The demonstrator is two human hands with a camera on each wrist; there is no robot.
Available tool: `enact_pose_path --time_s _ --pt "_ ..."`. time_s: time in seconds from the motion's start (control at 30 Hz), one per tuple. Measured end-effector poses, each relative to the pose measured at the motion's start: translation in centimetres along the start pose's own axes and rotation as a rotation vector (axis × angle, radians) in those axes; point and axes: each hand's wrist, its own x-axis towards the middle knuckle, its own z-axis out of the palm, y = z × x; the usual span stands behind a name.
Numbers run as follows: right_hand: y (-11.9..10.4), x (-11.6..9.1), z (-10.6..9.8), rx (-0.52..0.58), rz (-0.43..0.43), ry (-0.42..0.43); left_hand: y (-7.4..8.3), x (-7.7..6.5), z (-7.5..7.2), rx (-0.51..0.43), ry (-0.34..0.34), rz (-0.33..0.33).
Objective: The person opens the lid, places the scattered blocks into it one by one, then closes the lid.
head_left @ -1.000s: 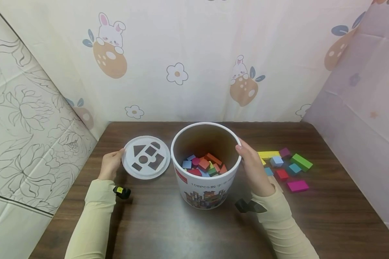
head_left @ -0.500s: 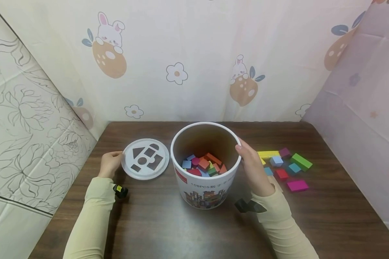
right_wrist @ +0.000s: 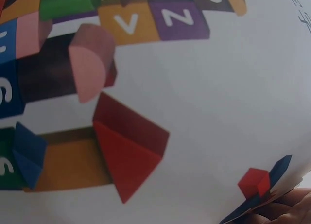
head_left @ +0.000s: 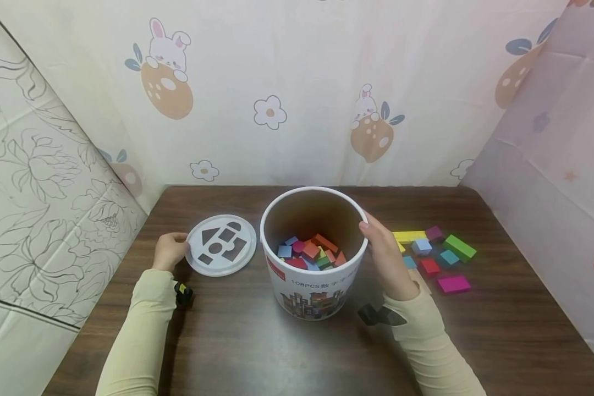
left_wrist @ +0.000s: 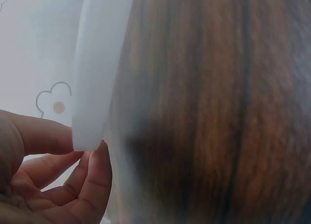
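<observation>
L hand (head_left: 169,252) has the cutout lid (head_left: 224,245) pinched at its edge, left of ctr in the pic. R hand (head_left: 386,253) is gripping the tub (head_left: 312,278), thumb on rim, approx mid-frame, w/ blocks (head_left: 311,251) inside. Loose pieces (head_left: 430,267) on the table (head_left: 247,341), mid-right.

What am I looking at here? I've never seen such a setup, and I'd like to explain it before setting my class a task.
There is no robot: each grip is a person's bare hand. The wide picture comes from a head camera, looking forward and down; the close-ups come from wrist cameras, one per arm. On the wood-grain table stands a white printed bucket with building blocks inside; loose blocks lie to its right. The left grip pinches the edge of a white lid with shaped holes; the right grip holds the bucket at its right rim. The right-wrist picture mostly shows the bucket's printed side.
</observation>
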Motion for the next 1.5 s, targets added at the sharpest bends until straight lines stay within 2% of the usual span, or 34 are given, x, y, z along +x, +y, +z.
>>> enact_pose_path --time_s 0.2,0.6,1.17,1.37,1.5 --pt "0.0 -0.1 0.0 0.008 0.005 -0.003 -0.4 0.1 0.0 0.075 -0.002 0.02" --pt "0.0 -0.1 0.0 0.01 0.005 -0.003 -0.4 -0.2 0.0 0.134 0.017 0.054" --pt "-0.1 -0.2 0.1 0.007 0.021 0.006 0.0 -0.6 0.0 0.148 0.028 0.048" --pt "-0.1 -0.3 0.1 0.008 0.012 0.004 0.7 -0.7 -0.2 0.149 0.056 0.095" --pt "-0.1 -0.3 0.1 0.007 0.009 0.002 1.8 -1.1 -0.1 0.129 0.094 0.132"
